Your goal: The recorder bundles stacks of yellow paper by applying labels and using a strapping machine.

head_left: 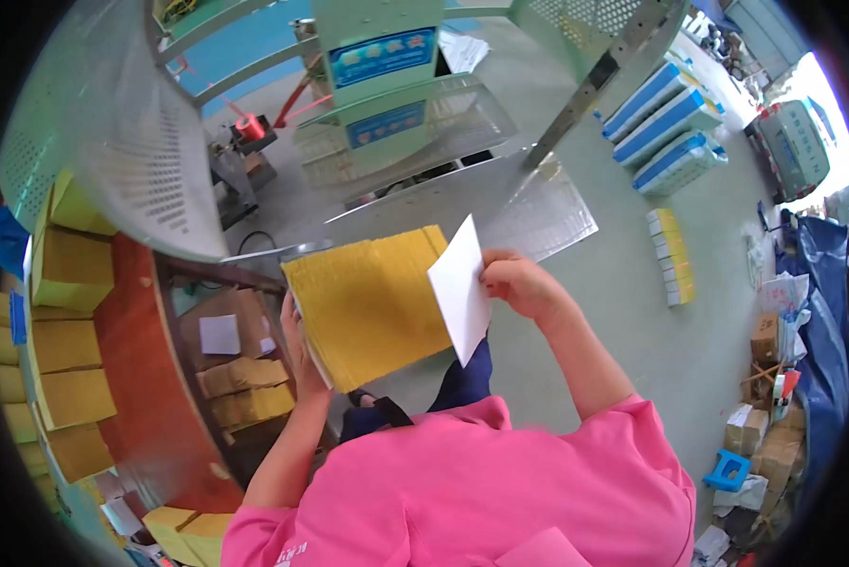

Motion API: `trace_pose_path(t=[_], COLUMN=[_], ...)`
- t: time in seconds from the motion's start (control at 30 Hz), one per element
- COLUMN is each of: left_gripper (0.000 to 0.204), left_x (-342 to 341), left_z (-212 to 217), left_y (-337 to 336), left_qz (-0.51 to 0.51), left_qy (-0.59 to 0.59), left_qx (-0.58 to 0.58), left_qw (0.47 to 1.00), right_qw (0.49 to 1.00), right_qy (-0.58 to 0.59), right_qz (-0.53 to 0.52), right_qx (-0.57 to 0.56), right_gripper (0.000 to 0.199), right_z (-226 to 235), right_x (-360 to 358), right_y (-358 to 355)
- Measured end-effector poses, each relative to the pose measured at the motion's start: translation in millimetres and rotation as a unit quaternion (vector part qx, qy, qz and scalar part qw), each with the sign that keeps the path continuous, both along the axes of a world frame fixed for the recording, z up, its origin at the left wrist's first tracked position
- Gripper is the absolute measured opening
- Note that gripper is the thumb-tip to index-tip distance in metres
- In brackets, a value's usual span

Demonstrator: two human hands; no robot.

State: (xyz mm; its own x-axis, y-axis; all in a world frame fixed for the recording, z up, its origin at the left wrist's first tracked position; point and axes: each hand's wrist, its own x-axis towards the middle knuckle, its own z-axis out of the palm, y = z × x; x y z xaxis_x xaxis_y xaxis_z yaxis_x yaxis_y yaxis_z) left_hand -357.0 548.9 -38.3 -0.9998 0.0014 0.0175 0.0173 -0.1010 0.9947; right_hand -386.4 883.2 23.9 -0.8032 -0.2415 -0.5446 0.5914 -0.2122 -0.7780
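**Yellow stack held mid-air, white sheet at its right edge**

Yellow stack [368, 302] sits tilted above the lap, clear of any surface. Left hand [297, 354] grips its lower-left edge; fingers wrapped under, thumb side along the edge. Right hand [519, 283] pinches a white sheet [460, 288] by its right edge, fingers closed on it. Sheet overlaps the stack's right edge, top corner poking above the fingers. Open grey floor [623, 312] lies beyond the right fingers. Left of the left fingers, a red curved table [141, 378] rim comes close, with yellow bundles [245, 387] just beside it. Perforated metal guard [131, 142] stands beyond, upper left.
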Motion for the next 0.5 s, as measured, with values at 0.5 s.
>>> trace_pose_path(t=[0.5], left_gripper=[0.053], left_x=[-88], left_z=[-144], left_y=[202], left_qz=[0.083], left_qy=[-0.074], left_qx=[-0.025], left_qw=[0.994], right_qw=[0.938], right_qy=[-0.054], right_qz=[0.101], right_qx=[-0.327], right_gripper=[0.03], right_z=[-96], right_x=[-157], right_y=[251])
